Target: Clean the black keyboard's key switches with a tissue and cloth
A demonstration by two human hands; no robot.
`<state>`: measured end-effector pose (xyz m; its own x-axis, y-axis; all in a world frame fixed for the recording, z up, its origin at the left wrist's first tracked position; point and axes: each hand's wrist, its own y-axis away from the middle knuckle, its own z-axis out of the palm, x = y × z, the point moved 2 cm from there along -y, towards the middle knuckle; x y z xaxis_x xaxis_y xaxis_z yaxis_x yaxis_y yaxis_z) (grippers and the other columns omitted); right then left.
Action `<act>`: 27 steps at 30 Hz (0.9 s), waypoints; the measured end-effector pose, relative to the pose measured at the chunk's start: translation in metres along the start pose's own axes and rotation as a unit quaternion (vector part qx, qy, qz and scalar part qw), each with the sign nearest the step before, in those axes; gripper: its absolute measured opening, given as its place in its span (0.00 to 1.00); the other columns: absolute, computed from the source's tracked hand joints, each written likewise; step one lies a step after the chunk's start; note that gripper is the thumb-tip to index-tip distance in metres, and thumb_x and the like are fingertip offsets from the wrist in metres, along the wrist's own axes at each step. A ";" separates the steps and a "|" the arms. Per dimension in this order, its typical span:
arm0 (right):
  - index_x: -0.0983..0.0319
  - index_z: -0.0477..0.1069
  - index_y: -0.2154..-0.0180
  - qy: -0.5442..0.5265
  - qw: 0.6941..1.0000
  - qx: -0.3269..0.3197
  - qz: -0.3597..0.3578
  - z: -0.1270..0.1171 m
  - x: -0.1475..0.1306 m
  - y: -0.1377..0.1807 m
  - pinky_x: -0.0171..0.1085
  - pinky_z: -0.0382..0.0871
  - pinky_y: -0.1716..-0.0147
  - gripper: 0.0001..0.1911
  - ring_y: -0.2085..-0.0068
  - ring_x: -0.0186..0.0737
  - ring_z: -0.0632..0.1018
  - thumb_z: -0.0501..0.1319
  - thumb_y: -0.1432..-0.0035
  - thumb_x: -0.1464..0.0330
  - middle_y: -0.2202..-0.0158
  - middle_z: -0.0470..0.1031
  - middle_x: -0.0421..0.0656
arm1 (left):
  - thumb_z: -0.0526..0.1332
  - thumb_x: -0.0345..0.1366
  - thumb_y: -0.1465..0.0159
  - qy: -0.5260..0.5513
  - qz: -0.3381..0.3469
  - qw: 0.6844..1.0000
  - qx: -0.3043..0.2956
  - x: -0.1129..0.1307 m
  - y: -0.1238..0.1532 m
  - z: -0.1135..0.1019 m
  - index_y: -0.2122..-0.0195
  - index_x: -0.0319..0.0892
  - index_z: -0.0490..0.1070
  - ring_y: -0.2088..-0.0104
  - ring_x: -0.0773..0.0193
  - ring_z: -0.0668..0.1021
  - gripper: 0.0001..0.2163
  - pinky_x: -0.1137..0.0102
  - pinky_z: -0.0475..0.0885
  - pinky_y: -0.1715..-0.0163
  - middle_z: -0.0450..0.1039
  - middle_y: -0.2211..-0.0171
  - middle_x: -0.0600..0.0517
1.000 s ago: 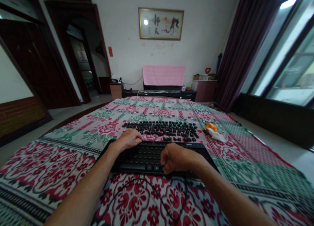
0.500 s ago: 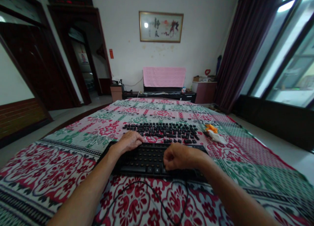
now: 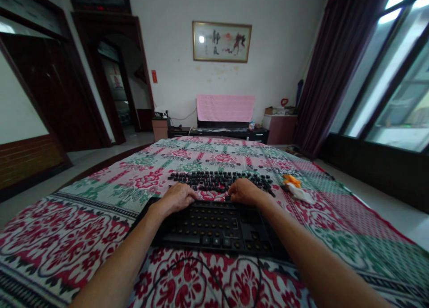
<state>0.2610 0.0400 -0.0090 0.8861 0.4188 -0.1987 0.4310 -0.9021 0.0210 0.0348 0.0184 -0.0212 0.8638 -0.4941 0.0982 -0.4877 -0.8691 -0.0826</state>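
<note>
A black keyboard (image 3: 214, 227) with most of its keycaps off lies on a table under a red, green and white flowered cloth (image 3: 83, 227). Just beyond it, loose black keycaps (image 3: 208, 181) are laid out in rows on the cloth. My left hand (image 3: 176, 197) grips the keyboard's far left edge, fingers curled over it. My right hand (image 3: 244, 192) is past the keyboard's far edge, fingers bent down onto the near row of loose keycaps. Whether it holds one is hidden.
The keyboard's black cable (image 3: 187, 263) loops over the cloth near me. A small orange and white object (image 3: 296, 188) lies right of the keycaps. Beyond the table stand a low cabinet with a pink cloth (image 3: 225, 108), a dark doorway at left and windows at right.
My right hand has left the keyboard's lower right keys and moved forward to the loose keycaps. My left hand has stayed on the keyboard's far edge. The view has tilted down slightly.
</note>
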 end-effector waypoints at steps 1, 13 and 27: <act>0.59 0.75 0.67 0.001 1.000 -0.006 -0.001 0.002 0.001 -0.003 0.28 0.62 0.69 0.15 0.66 0.36 0.74 0.57 0.61 0.71 0.69 0.76 0.41 | 0.53 0.34 0.47 0.002 0.003 1.000 0.001 0.000 0.000 0.000 0.65 0.52 0.73 0.67 0.66 0.73 0.12 0.75 0.62 0.68 0.74 0.68 0.56; 0.61 0.76 0.69 -0.021 0.999 -0.027 -0.009 0.009 0.007 -0.016 0.29 0.61 0.73 0.14 0.70 0.37 0.74 0.59 0.63 0.69 0.74 0.76 0.41 | 0.54 0.32 0.47 -0.002 0.001 1.000 -0.006 0.001 0.000 -0.002 0.65 0.52 0.73 0.66 0.66 0.73 0.12 0.74 0.62 0.66 0.74 0.67 0.56; 0.64 0.71 0.67 -0.193 0.976 -0.072 -0.077 -0.007 -0.011 0.032 0.28 0.59 0.75 0.13 0.73 0.31 0.69 0.58 0.59 0.68 0.75 0.71 0.37 | 0.53 0.34 0.46 -0.019 0.009 1.000 -0.013 0.001 -0.002 -0.001 0.66 0.49 0.74 0.68 0.66 0.72 0.11 0.76 0.61 0.70 0.74 0.70 0.55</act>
<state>0.2663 0.0077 0.0003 0.6906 0.4532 -0.5636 0.5983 -0.7958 0.0932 0.0364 0.0192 -0.0197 0.8591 -0.5085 0.0585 -0.5055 -0.8608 -0.0590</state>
